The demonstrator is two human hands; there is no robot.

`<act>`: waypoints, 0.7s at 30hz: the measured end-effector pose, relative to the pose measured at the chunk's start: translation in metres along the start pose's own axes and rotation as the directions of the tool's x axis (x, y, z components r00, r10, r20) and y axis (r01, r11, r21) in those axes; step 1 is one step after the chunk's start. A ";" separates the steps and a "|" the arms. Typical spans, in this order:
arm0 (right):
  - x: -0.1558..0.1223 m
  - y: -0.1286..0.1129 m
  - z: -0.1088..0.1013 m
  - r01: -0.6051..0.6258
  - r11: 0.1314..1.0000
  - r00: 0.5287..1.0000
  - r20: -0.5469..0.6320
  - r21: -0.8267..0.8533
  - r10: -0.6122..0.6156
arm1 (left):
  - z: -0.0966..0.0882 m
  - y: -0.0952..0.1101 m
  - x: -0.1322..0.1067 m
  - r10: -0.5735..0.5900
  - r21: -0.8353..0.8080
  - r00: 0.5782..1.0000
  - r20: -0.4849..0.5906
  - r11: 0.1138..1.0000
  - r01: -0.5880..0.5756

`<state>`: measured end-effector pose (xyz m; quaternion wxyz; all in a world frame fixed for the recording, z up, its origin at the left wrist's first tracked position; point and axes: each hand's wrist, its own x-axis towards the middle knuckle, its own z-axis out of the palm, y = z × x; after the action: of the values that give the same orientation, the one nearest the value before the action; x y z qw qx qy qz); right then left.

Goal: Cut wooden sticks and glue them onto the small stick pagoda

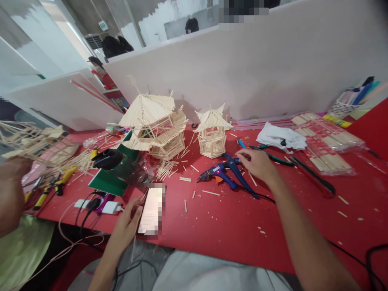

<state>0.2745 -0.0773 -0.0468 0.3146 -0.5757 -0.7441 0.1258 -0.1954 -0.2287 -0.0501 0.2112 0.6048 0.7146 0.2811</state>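
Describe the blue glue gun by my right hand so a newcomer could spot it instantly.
On the red table, look in front of the smaller pale stick-built pagoda, just left of the right hand. The blue plastic glue gun lies there, nozzle pointing left. Unlike the blue-handled cutters beside it, it has a pointed nozzle and an orange trigger.

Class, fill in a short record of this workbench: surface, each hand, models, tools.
Surface: red table, scattered with stick offcuts
Left hand: open, touching a phone at the near edge
Right hand: open, fingertips at the blue-handled pliers
Beside pliers: blue glue gun
Models: large stick pagoda, small stick pagoda
Far right: white cloth, stick packs
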 end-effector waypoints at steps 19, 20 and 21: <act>0.000 0.001 0.001 0.005 1.000 1.000 0.007 -0.001 -0.005 | -0.013 0.003 -0.016 0.071 -0.037 0.975 0.208 0.997 -0.065; 0.000 0.001 0.001 0.007 1.000 1.000 0.005 -0.001 -0.007 | -0.013 0.003 -0.016 0.069 -0.034 0.976 0.209 0.997 -0.063; 0.000 0.001 0.001 0.007 1.000 1.000 0.003 0.000 -0.007 | -0.013 0.004 -0.016 0.067 -0.031 0.976 0.206 0.998 -0.062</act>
<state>0.2746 -0.0771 -0.0486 0.3141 -0.5728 -0.7466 0.1253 -0.1982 -0.2456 -0.0386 0.2826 0.6509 0.6653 0.2320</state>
